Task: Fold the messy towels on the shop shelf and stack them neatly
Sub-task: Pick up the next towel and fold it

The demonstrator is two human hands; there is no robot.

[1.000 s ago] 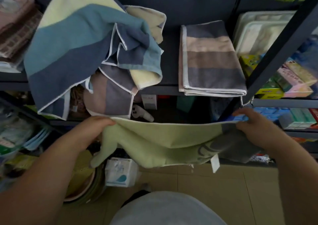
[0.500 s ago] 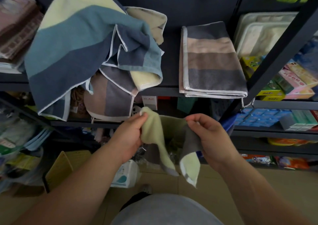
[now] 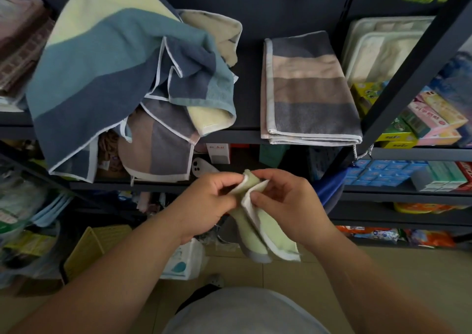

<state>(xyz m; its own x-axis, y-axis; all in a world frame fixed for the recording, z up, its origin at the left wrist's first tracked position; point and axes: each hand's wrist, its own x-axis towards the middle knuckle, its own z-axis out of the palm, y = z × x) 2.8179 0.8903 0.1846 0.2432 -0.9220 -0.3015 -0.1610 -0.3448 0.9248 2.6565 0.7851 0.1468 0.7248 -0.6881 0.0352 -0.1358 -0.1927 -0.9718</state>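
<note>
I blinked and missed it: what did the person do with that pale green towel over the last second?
The left hand and right hand moved inward until they met, bringing together the top corners of the green towel, which had been stretched wide; it now hangs doubled below them. Both kept their pinch. The messy towel pile and the folded striped towel on the shelf stayed put.

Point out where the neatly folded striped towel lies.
In the head view, the folded striped towel lies flat on the dark shelf, right of centre, between the messy blue towel heap and the stacked pale trays.
</note>
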